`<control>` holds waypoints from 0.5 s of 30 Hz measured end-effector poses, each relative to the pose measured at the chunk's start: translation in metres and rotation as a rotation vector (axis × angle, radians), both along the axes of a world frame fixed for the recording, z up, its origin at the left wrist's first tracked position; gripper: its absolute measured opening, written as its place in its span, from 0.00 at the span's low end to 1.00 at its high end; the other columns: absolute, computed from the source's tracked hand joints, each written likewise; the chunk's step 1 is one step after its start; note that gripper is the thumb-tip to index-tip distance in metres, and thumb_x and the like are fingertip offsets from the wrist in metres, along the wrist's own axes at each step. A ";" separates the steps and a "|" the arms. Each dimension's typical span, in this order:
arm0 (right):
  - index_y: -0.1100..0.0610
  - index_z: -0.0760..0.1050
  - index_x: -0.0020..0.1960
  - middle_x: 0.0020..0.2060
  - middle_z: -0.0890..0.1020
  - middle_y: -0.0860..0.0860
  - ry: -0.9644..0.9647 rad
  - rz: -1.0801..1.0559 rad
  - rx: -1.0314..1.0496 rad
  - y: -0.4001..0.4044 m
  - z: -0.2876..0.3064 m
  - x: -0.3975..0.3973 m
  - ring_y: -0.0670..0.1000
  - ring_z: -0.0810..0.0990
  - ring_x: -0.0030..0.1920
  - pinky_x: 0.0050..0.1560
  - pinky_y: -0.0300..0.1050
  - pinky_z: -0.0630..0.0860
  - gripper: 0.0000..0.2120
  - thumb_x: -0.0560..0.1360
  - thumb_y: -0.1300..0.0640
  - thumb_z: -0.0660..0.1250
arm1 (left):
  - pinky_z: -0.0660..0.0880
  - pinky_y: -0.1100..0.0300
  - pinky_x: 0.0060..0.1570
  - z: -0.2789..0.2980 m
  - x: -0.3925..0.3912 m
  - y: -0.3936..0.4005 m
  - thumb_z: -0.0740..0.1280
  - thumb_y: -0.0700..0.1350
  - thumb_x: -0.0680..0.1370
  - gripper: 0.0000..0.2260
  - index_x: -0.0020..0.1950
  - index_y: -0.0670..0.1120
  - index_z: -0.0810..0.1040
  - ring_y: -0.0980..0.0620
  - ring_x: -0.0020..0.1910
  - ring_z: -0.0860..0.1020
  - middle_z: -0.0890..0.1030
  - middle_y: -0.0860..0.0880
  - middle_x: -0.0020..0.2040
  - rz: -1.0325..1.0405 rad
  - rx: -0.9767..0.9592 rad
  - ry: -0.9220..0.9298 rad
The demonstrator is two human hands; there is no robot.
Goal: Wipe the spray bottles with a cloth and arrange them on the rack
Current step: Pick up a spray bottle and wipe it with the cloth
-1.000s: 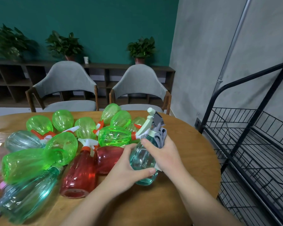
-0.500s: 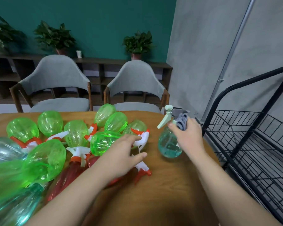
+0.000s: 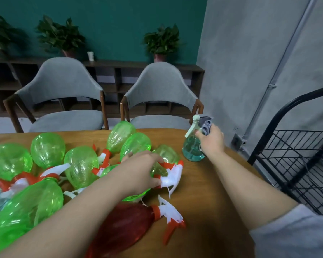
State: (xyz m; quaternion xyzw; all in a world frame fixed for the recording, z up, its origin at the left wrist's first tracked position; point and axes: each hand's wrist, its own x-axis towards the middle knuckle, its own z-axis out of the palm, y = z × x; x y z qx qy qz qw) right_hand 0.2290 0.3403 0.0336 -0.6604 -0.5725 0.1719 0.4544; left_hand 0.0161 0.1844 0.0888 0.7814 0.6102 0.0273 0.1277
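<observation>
With the arm stretched forward, the right hand (image 3: 211, 141) is gripping the upright teal spray bottle (image 3: 191, 148) and a grey cloth (image 3: 206, 124) near the table's (image 3: 213, 192) rack-side edge, while the left hand (image 3: 140, 171) is curling around a lying green bottle's neck (image 3: 161, 178).

Two bare forearms, right arm (image 3: 250, 185) in a short sleeve (image 3: 295, 233) — pale grey, loose

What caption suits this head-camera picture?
Right hand holds teal plastic spray bottle and grey cloth; left hand grips green plastic spray bottle.
</observation>
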 end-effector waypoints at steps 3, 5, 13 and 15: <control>0.54 0.76 0.56 0.51 0.80 0.53 0.000 0.003 -0.003 0.027 -0.006 -0.012 0.58 0.77 0.55 0.54 0.58 0.77 0.16 0.72 0.47 0.70 | 0.58 0.55 0.71 0.002 -0.001 0.011 0.69 0.54 0.77 0.24 0.72 0.56 0.68 0.52 0.70 0.67 0.71 0.55 0.70 -0.036 -0.061 0.009; 0.52 0.76 0.55 0.49 0.80 0.52 -0.024 0.010 0.001 0.036 -0.006 -0.019 0.59 0.78 0.53 0.50 0.59 0.78 0.18 0.71 0.43 0.68 | 0.62 0.59 0.66 0.007 -0.002 0.011 0.70 0.55 0.76 0.24 0.71 0.57 0.69 0.51 0.67 0.71 0.72 0.55 0.68 -0.049 -0.109 0.002; 0.53 0.76 0.55 0.51 0.81 0.53 -0.127 0.056 0.050 0.084 -0.006 -0.045 0.59 0.77 0.55 0.53 0.56 0.77 0.17 0.73 0.43 0.69 | 0.75 0.57 0.53 0.017 -0.004 0.029 0.73 0.57 0.73 0.21 0.62 0.57 0.72 0.51 0.54 0.78 0.76 0.57 0.60 -0.124 -0.267 0.048; 0.54 0.76 0.54 0.50 0.81 0.54 -0.127 0.053 0.033 0.092 -0.008 -0.050 0.59 0.77 0.53 0.51 0.55 0.77 0.17 0.73 0.42 0.68 | 0.74 0.58 0.56 0.018 -0.005 0.032 0.73 0.58 0.72 0.21 0.63 0.57 0.72 0.52 0.56 0.76 0.75 0.57 0.61 -0.145 -0.264 0.069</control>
